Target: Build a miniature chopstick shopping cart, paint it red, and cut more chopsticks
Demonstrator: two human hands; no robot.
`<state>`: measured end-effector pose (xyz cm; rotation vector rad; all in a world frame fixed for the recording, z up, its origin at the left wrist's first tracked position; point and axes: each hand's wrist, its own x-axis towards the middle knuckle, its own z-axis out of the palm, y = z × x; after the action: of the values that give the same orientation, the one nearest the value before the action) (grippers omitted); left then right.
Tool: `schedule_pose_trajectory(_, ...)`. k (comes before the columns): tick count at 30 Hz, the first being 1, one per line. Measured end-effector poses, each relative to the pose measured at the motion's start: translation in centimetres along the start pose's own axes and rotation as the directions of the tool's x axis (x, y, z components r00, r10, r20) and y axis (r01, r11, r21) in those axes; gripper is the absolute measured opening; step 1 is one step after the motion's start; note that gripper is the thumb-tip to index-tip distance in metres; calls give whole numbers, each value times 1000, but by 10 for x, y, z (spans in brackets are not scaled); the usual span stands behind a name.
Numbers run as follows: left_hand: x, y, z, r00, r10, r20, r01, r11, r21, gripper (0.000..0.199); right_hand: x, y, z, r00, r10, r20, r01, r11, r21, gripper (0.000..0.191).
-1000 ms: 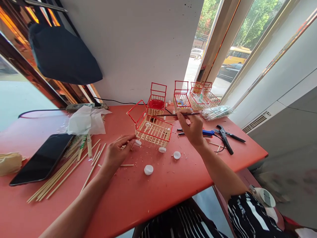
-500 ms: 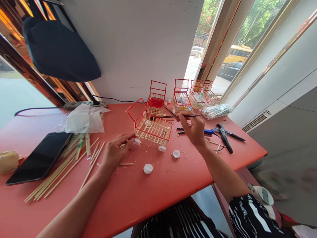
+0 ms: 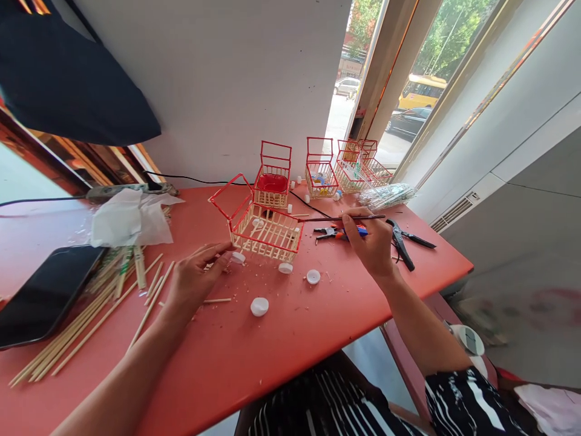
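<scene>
A small shopping cart made of thin wooden sticks (image 3: 267, 235) stands on white bottle-cap wheels, its handle and top rim red. My left hand (image 3: 197, 275) pinches the cart's lower left corner, beside one wheel; the fingertips are partly hidden. A slim dark paintbrush (image 3: 327, 218) is gripped in my right hand (image 3: 370, 245), pointing left. The brush's tip meets the far right corner of the red rim. Just behind stands a similar cart (image 3: 275, 152) with a red dish (image 3: 272, 182) inside.
Loose white caps (image 3: 259, 307) lie in front. Pliers (image 3: 333, 232) and black cutters (image 3: 402, 245) lie right, near the table (image 3: 218, 363) edge. More red-trimmed carts (image 3: 321, 163) stand behind. Wooden sticks (image 3: 91, 327), a phone (image 3: 49, 290) and white paper (image 3: 131, 218) are on the left.
My right hand has moved right, and the brush tip has gone from the middle of the far rim to its right corner. My left hand stays at the cart. The view has shifted right.
</scene>
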<state>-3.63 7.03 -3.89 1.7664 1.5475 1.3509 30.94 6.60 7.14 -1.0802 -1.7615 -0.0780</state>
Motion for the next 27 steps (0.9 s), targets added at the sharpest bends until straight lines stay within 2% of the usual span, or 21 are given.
schedule_pose_trajectory(7, 1, -1, -1, 1000, -2, -7, 2, 999, 34, 40, 1, -3, -8, 999, 41, 11, -41, 999, -20, 20)
schedule_pose_trajectory(11, 1, -2, -1, 1000, 3, -14, -3, 999, 42, 41, 0, -1, -9, 998, 60, -21, -60, 998, -19, 19)
schedule_pose_trajectory(27, 1, 1, -1, 1000, -9, 1, 9, 999, 45, 41, -1, 5, -7, 999, 35, -8, -35, 999, 10, 16)
